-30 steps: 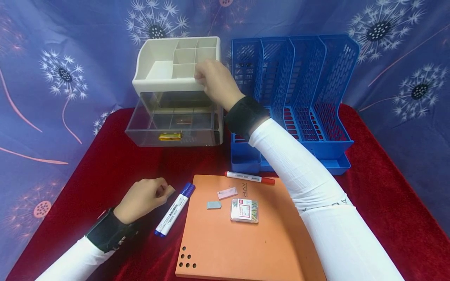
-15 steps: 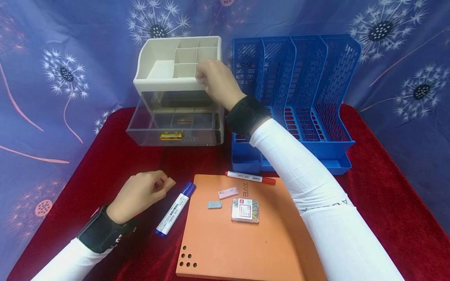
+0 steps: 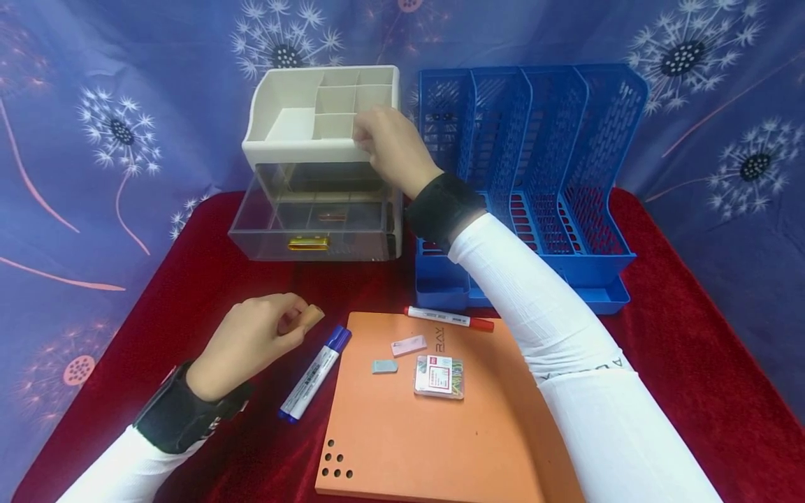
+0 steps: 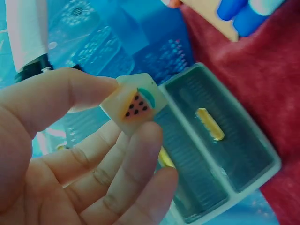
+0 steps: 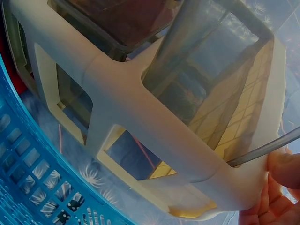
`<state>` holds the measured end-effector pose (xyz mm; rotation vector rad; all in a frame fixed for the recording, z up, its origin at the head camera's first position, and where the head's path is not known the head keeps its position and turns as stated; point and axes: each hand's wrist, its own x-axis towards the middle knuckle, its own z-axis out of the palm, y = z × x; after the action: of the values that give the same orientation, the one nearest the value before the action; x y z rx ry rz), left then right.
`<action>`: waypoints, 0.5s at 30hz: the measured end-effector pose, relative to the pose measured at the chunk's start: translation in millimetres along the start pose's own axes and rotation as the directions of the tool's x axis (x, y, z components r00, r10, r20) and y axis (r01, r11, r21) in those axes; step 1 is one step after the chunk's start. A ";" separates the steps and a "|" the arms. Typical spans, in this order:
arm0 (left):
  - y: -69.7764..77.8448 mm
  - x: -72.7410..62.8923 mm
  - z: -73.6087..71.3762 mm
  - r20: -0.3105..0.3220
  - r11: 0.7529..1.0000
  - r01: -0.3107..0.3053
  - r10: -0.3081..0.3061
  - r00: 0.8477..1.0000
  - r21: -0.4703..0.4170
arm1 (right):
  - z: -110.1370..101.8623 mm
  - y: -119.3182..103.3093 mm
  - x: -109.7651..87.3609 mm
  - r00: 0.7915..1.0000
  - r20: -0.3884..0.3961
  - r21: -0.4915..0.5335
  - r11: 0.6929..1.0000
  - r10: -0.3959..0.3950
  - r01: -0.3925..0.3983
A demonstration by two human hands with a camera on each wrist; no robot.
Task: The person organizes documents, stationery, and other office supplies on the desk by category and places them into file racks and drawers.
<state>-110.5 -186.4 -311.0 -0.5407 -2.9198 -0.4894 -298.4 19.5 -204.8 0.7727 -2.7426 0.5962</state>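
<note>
In the left wrist view, a small pale eraser (image 4: 139, 105) printed with a watermelon slice sits between the thumb and fingers of my left hand (image 4: 101, 187). The head view has my left hand (image 3: 254, 335) above the red cloth, just left of two blue-capped markers (image 3: 314, 374). My right hand (image 3: 393, 147) grips the front right corner of the white desk organizer (image 3: 302, 151). Its thumb and curled fingers show at that corner in the right wrist view, at the frame's edge. Below, a clear drawer (image 3: 270, 241) with a gold handle (image 3: 308, 243) stands pulled out.
A blue mesh file rack (image 3: 525, 265) stands right of the organizer. On the orange board (image 3: 402, 447) lie a red marker (image 3: 449, 318), a pink block (image 3: 409, 345), a grey block (image 3: 384, 366) and a clear box of paper clips (image 3: 438, 377).
My left hand has moved up and to the right, carrying the eraser closer to the organizer. The right hand keeps its hold on the organizer's corner.
</note>
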 end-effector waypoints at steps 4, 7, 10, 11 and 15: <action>5.3 1.3 -5.7 -0.029 1.000 -0.017 0.016 0.999 -0.009 | -0.2 -1.0 0.2 1.000 0.013 -0.001 1.000 0.013 -0.013; 8.7 2.8 -10.0 -0.052 0.999 -0.037 0.037 0.998 -0.014 | -0.1 -0.8 0.9 1.000 0.010 -0.002 1.000 0.008 -0.008; 11.9 4.2 -14.5 -0.065 0.999 -0.048 0.047 0.997 -0.016 | 0.0 -0.3 0.9 1.000 0.005 -0.001 1.000 0.004 -0.004; 12.9 4.6 -16.1 -0.069 0.999 -0.050 0.049 0.996 -0.015 | 0.0 -0.2 0.9 1.000 0.002 -0.001 1.000 0.002 -0.002; 17.7 5.5 -23.5 -0.080 0.999 -0.051 0.050 0.996 -0.013 | 0.4 -0.3 0.7 1.000 0.000 -0.002 1.000 0.004 -0.004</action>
<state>-107.5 -176.9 -282.8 -0.5812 -2.8217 -0.5147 -298.8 18.8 -204.8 0.7665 -2.7450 0.5938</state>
